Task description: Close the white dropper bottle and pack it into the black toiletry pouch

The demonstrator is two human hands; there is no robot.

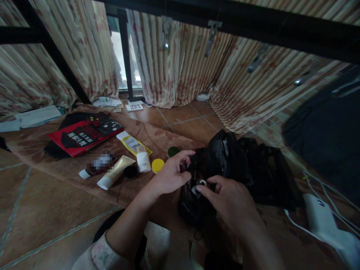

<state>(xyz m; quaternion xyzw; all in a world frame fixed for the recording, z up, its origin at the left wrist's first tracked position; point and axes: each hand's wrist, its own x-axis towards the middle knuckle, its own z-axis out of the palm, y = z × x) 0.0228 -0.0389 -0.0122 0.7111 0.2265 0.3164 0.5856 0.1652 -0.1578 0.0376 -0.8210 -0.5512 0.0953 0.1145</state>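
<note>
A black mesh bag point(253, 168) lies on a brown mat point(36, 150) on the tiled floor. My left hand point(171, 174) grips the bag's near left edge, fingers curled over the black fabric. My right hand point(227, 198) pinches a small round white-rimmed item point(200, 184) at the bag's opening; what it is I cannot make out. Left of the hands lie a cream tube point(115, 172), a small white bottle point(143, 159), a yellow lid point(158, 165), a black lid point(131, 171) and a green lid point(173, 151).
A red and black book point(84, 133) and a yellow sachet point(132, 143) lie further left on the mat. White device with cables point(323, 219) sits at the right. Striped curtains point(174, 63) hang behind, papers point(107, 102) at their foot. A dark bag point(329, 131) stands at the far right.
</note>
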